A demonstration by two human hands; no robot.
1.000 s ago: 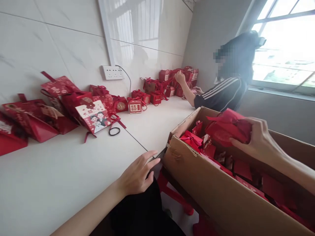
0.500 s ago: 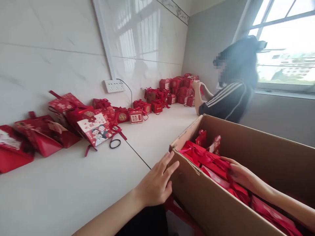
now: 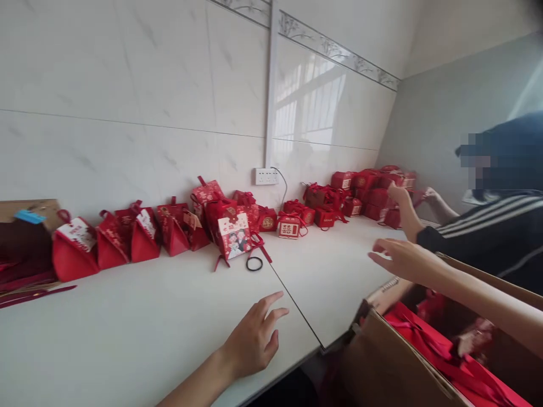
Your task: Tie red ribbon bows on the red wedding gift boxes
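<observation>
My left hand (image 3: pixel 254 339) hovers over the near edge of the white table (image 3: pixel 127 333), fingers spread and nothing in them. Above the far end of the cardboard box (image 3: pixel 394 362) is my right hand (image 3: pixel 399 261), its fingers loosely stretched and no object visible in them. Inside that box lie red gift boxes (image 3: pixel 487 380) tied with red ribbon. Beyond my left hand, a gift box with a printed couple (image 3: pixel 236 240) leans among others, its ribbon trailing on the table. Close to it lies a black elastic ring (image 3: pixel 248 263).
Red gift boxes (image 3: pixel 146 237) line the wall, with a stack (image 3: pixel 377 198) in the far corner. A co-worker (image 3: pixel 496 220) handles boxes there. A brown carton (image 3: pixel 46 210) with a blue clip stands at left. A socket strip (image 3: pixel 266 176) is on the wall.
My right hand has come up out of the cardboard box. My left hand has let go of the box's corner and is over the table. The view has swung left.
</observation>
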